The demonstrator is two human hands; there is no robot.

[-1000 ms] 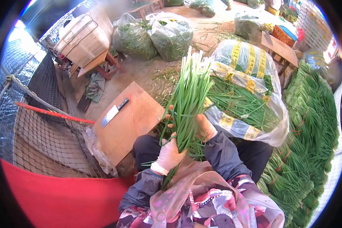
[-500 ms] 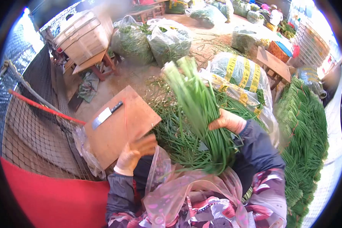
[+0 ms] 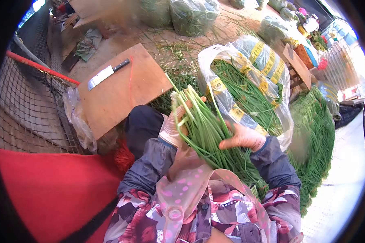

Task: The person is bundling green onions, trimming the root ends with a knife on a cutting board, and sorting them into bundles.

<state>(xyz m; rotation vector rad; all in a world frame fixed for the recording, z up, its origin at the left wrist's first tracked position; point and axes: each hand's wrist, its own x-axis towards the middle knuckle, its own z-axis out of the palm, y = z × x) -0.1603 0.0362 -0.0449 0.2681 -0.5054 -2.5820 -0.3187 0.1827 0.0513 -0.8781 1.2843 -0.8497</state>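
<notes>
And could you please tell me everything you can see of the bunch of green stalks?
The bunch of green stalks is loose, long and slender, with pale whitish ends and no tie in sight. It slants, pale ends uppermost in the picture. The left hand grips it near those ends; the right hand touches its other side.

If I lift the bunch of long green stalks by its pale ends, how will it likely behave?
The bunch of long green stalks will probably droop, as its stalks are thin and some curve. It may also shed loose ones: no tie shows around it, and a few stick out.
</notes>
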